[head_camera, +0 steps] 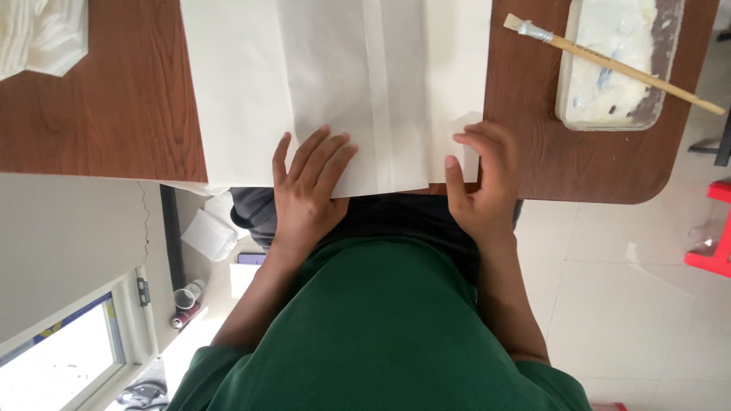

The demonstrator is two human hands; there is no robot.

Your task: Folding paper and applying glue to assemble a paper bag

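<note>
Head view: a large sheet of white paper [335,84] lies flat on the brown wooden desk [114,99], its near edge at the desk edge closest to the person. The left hand [308,186] rests palm down on the sheet near that edge, fingers extended and slightly spread, gripping nothing. The right hand [483,179] sits at the sheet's near right corner, fingers curled over the paper edge, thumb on top; whether it pinches the sheet cannot be told. A vertical fold band runs up the paper between the hands. To the right, a wooden-handled brush [609,65] rests across a clear tray [569,106] of white paste. White folded material [38,34] occupies the far left corner.
</note>
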